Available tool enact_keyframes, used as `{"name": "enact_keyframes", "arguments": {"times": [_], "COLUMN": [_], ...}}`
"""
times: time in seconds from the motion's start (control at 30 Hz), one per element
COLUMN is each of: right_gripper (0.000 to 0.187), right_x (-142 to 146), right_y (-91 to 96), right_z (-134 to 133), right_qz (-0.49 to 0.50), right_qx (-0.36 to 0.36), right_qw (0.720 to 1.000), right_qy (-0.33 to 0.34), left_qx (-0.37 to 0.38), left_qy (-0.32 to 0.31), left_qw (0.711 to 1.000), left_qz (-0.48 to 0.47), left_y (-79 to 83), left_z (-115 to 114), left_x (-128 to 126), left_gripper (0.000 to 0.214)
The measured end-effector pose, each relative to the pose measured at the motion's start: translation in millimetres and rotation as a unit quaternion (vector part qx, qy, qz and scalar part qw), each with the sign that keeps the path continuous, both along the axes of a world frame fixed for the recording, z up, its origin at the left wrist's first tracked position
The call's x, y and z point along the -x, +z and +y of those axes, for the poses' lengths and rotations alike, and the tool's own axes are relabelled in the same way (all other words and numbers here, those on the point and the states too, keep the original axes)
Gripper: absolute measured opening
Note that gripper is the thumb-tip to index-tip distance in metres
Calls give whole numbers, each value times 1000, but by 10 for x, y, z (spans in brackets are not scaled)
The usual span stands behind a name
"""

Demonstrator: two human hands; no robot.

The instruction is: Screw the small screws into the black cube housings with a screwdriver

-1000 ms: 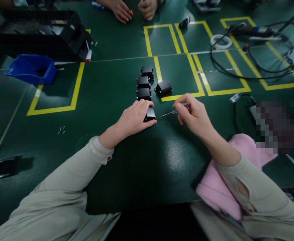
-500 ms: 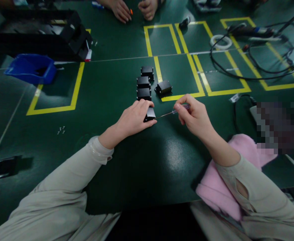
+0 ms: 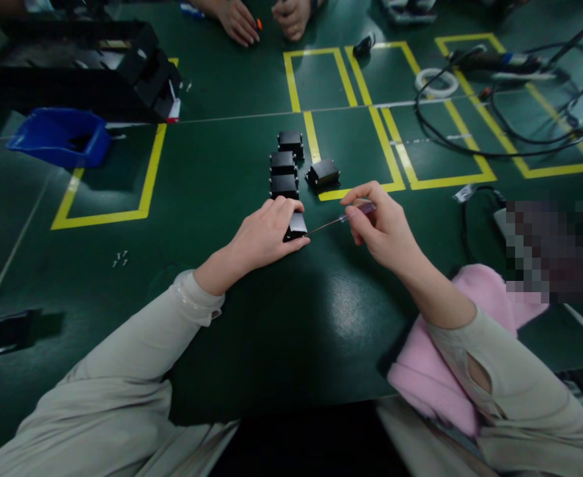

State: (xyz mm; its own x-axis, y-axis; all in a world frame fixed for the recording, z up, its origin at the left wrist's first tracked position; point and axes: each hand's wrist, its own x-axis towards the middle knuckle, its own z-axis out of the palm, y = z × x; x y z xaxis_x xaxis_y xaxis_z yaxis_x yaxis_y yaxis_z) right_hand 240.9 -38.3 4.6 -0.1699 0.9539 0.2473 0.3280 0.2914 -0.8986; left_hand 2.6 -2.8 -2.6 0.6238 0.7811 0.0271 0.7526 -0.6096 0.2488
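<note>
Between thumb and fingers, my left hand (image 3: 262, 230) grips a small black box (image 3: 297, 224) on the table, partly covering it. My right hand (image 3: 378, 218) is closed on the handle of a thin screwdriver (image 3: 342, 218). Its shaft points left, and the tip meets the box's near right corner, at or beside a screw. Beyond my left hand, black boxes of the same kind (image 3: 284, 185) stand in a row. Another black box (image 3: 324, 173) sits apart to the right, turned at an angle.
Several loose screws (image 3: 120, 258) lie at left, with a blue bin (image 3: 60, 138) behind them. A pink cloth (image 3: 435, 377) lies under my right forearm. Cables (image 3: 495, 156) loop at the right. A person's hands (image 3: 239, 22) rest across the green table (image 3: 212, 165).
The fingers of my right hand have shifted on the screwdriver handle, the index finger lifting slightly. My left hand keeps its grip on the box.
</note>
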Motion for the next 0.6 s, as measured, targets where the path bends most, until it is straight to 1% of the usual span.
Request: {"name": "enact_keyframes", "arguments": {"times": [0.1,0.23,0.27,0.37,0.43,0.6], "right_gripper": [7,23,22,10,8,20], "right_x": [0,-4,-5,-2,2,3], "right_y": [-8,-3,-3,-13,-16,-6], "right_z": [4,10,11,14,15,14], "right_qz": [11,-18,-19,5,17,-4], "right_qx": [2,-5,-6,-6,-4,0], "right_qw": [1000,1000,1000,1000,1000,1000], "right_qy": [0,-6,-5,-2,-2,-9], "left_qx": [0,2,3,4,4,1], "left_qy": [2,1,2,6,5,2], "left_qw": [1000,1000,1000,1000,1000,1000], "left_qz": [-1,-2,-1,3,4,3], "left_y": [-10,-19,-19,-14,-10,-6], "left_z": [0,3,4,5,4,2], "left_x": [5,5,4,1,2,2], "left_gripper": [50,51,51,51,51,52]}}
